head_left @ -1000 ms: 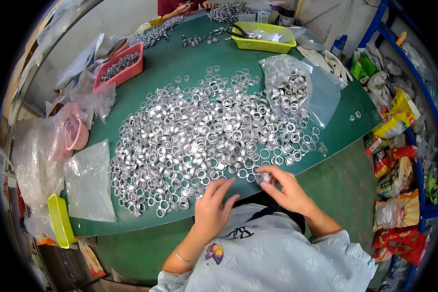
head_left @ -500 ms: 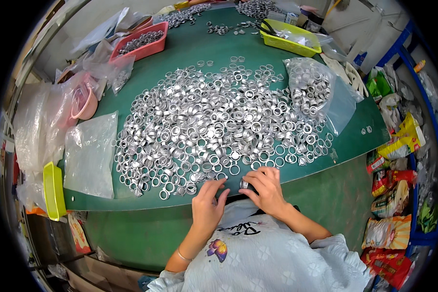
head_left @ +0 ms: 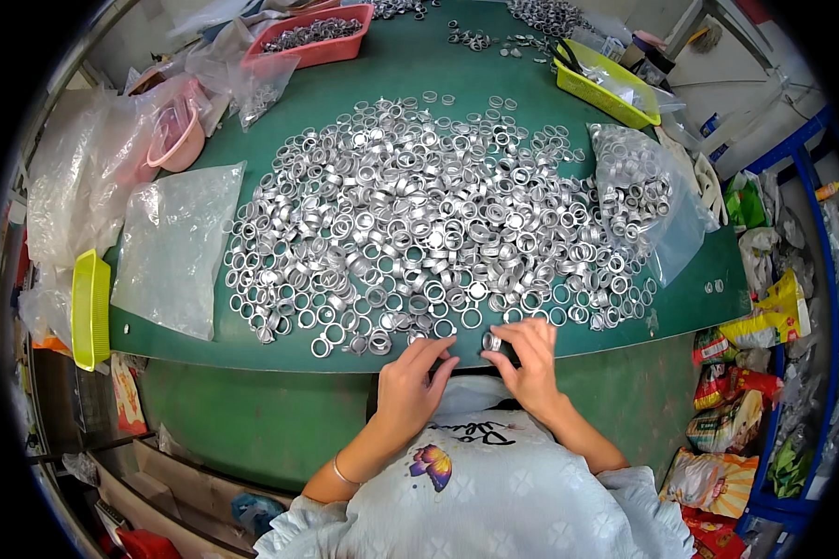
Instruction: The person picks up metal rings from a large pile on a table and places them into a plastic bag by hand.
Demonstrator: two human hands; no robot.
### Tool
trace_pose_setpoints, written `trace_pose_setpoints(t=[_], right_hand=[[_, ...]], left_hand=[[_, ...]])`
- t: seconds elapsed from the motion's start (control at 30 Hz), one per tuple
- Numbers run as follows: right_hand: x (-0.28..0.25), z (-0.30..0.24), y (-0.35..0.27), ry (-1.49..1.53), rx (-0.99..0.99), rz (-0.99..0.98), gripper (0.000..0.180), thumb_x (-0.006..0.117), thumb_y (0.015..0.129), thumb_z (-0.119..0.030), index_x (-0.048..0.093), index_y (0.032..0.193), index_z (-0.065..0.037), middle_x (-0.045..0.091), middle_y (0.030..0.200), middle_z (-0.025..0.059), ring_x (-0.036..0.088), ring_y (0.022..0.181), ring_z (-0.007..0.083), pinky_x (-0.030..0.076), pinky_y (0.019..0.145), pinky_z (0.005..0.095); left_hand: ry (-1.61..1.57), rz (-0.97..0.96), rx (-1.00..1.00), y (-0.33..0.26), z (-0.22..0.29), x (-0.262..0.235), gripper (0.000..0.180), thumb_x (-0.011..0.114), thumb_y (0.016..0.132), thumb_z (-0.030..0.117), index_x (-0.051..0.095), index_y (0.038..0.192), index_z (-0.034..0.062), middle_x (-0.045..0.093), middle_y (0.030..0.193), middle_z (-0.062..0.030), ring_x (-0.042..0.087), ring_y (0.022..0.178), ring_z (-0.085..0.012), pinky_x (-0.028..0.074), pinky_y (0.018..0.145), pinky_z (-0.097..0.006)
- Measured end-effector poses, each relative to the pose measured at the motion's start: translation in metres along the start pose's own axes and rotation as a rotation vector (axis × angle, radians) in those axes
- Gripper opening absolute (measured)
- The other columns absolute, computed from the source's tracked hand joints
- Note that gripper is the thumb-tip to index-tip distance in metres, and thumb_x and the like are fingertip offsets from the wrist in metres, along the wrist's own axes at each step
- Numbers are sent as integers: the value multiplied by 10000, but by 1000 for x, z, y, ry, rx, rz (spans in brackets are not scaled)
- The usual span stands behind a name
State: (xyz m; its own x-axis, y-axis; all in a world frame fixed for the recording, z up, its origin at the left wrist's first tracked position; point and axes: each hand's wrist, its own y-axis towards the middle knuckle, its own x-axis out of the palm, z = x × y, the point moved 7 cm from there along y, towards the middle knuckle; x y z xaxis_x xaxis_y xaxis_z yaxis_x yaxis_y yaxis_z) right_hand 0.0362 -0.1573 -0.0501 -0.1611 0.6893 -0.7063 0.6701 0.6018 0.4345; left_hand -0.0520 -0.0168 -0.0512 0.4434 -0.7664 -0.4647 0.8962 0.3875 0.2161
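Observation:
A wide heap of small silvery metal rings [head_left: 419,214] covers the middle of the green table. My right hand [head_left: 534,368] is at the near edge, closed with thumb and fingers around one or more of these rings [head_left: 491,342]; exactly how many cannot be told. Facing it, my left hand [head_left: 412,384] is half curled near the table edge, thumb apart from the index finger, with no ring visible in it. Loose rings lie just beyond its fingertips.
A clear bag of rings [head_left: 632,191] rests right of the heap; a flat plastic bag [head_left: 177,252] lies left. Pink baskets [head_left: 177,144] and a yellow-green basket [head_left: 606,84] stand farther back. A yellow basket [head_left: 90,307] sits at the left edge. Colourful packets [head_left: 755,321] fill a rack at right.
The view has shifted, so the whole table appears moved in the picture. My right hand still holds its ring or rings, now tipped with an opening facing up. The left hand stays close by, half curled.

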Motion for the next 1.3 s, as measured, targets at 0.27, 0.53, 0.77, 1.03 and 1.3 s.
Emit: trace_pose_setpoints(t=[0.27, 0.53, 0.77, 1.03, 1.3], right_hand=[[1, -5, -5, -84, -63, -31, 353, 772, 639, -152, 654, 955, -48, 637, 910, 41, 512, 876, 243, 336, 819, 356], [3, -1, -11, 887, 355, -103, 321, 692, 749, 0, 598, 1056, 12, 625, 1003, 56, 541, 947, 163, 429, 837, 309], [26, -12, -33, 1221, 595, -406, 354, 419, 985, -271, 512, 1168, 18, 572, 1037, 28, 500, 981, 84, 382, 878, 237], [28, -21, -35, 1084, 445, -558, 477, 326, 982, -377, 566, 904, 28, 578, 869, 65, 505, 773, 112, 414, 727, 253], [47, -24, -35, 1459, 594, -547, 501, 415, 931, -385, 605, 857, 72, 613, 787, 111, 548, 616, 130, 415, 524, 233]], left_hand=[[-32, 1, 24, -3, 2, 1, 293, 686, 739, -26, 636, 1022, 31, 617, 799, -69, 462, 499, -157, 387, 471, -261], [-667, -180, -327, -11, -9, 13, 520, 721, 706, -15, 573, 1201, 51, 576, 921, -13, 366, 542, -8, 306, 492, -163], [-531, -283, -71, -5, 12, 15, 397, 748, 694, 38, 662, 1080, 70, 496, 945, -3, 366, 625, -54, 318, 566, -193], [-434, -181, 165, -8, 32, 12, 358, 797, 659, 70, 657, 988, 41, 519, 1025, -51, 489, 617, -79, 414, 536, -207], [-284, -200, 241, -10, 41, 10, 276, 779, 691, 96, 640, 905, -7, 566, 971, -81, 583, 603, -107, 487, 519, -227]])
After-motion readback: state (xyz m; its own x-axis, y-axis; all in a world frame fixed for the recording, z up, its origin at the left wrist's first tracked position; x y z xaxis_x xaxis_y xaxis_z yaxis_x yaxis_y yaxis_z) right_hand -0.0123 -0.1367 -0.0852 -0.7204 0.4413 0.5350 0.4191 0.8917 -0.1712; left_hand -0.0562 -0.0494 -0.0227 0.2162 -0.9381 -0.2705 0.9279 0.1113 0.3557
